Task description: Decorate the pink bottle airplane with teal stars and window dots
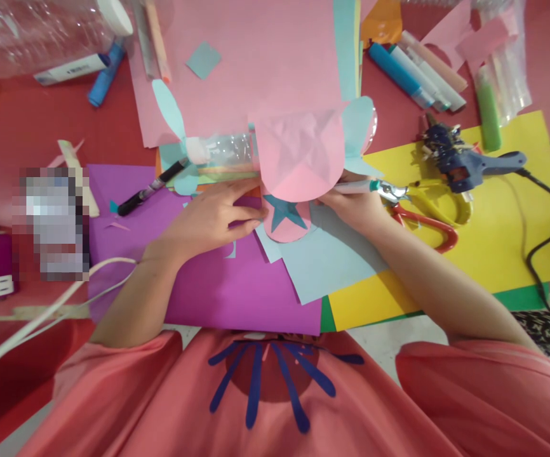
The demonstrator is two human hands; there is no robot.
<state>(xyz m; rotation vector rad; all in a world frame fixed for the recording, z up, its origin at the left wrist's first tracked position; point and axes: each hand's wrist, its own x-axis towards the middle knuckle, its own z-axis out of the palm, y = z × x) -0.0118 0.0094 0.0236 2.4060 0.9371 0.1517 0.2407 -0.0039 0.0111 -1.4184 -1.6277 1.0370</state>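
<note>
Red surface (60,120): bottle (230,149) lies crosswise, neck leftward, beyond your spread left hand (213,212). Pink paper (301,158) hides your right hand (358,206) at the fingertips; grip undetermined.

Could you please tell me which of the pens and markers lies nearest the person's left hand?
The black pen, lying aslant over the purple sheet beside the left hand; it alone is black, and the others are farther from that hand.

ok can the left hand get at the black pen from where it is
Probably yes: the black pen lies close to the left hand, and nothing seems to cover it or stand between them.
</note>
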